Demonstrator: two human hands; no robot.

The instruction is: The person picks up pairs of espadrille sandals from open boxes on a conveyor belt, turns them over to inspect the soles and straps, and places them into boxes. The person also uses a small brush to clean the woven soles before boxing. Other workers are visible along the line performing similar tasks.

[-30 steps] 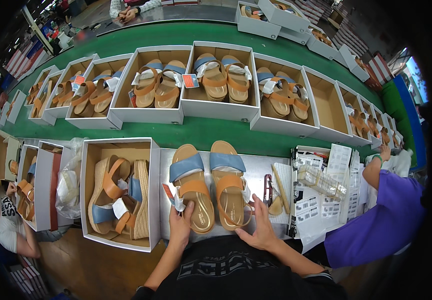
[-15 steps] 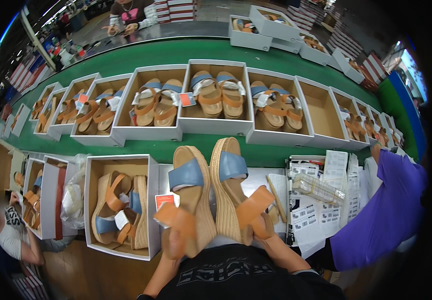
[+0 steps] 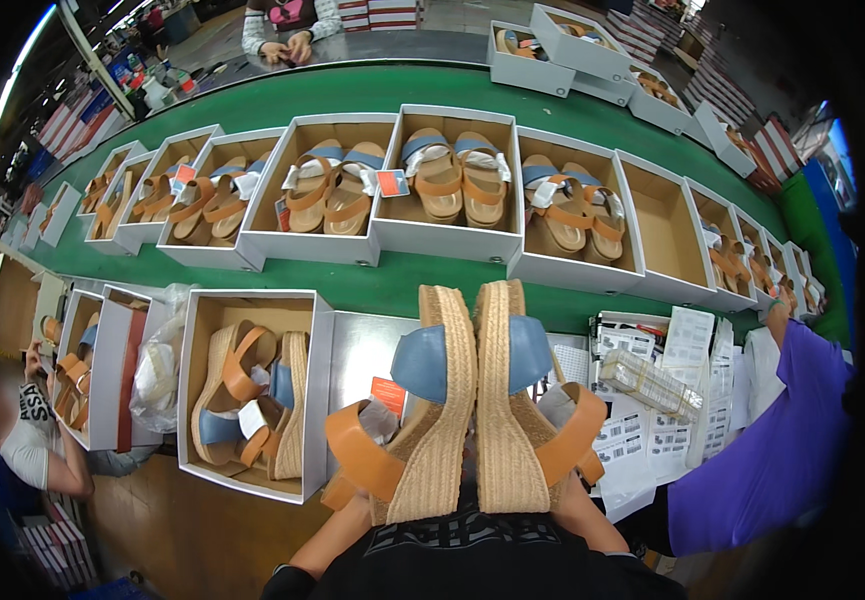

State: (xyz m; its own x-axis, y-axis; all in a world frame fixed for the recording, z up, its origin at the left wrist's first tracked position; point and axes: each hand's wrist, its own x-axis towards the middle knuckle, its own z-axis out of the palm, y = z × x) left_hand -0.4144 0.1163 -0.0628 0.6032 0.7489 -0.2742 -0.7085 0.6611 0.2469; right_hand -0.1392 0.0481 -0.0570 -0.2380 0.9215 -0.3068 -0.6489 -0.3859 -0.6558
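Observation:
I hold a pair of wedge sandals with woven straw soles, blue toe bands and tan ankle straps, raised in front of my chest. The left sandal [image 3: 432, 420] and the right sandal [image 3: 512, 420] are turned on edge and pressed together side by side, toes pointing away. My left hand [image 3: 360, 510] grips the left one from below and is mostly hidden behind it. My right hand [image 3: 574, 500] grips the right one near its heel, also mostly hidden. An orange tag [image 3: 388, 392] shows beside the left sandal.
A white open box [image 3: 320, 400] to my left holds another sandal pair. Beyond runs a green conveyor [image 3: 402, 285] with a row of white boxes [image 3: 447, 240] of sandals. Label sheets [image 3: 672, 350] lie at right, by a co-worker's purple sleeve [image 3: 762, 470]. Another person [image 3: 22, 440] sits at left.
The two sandals lay flat on the table a second ago. Both hands lifted them, tipped them on edge and brought them together close to my chest.

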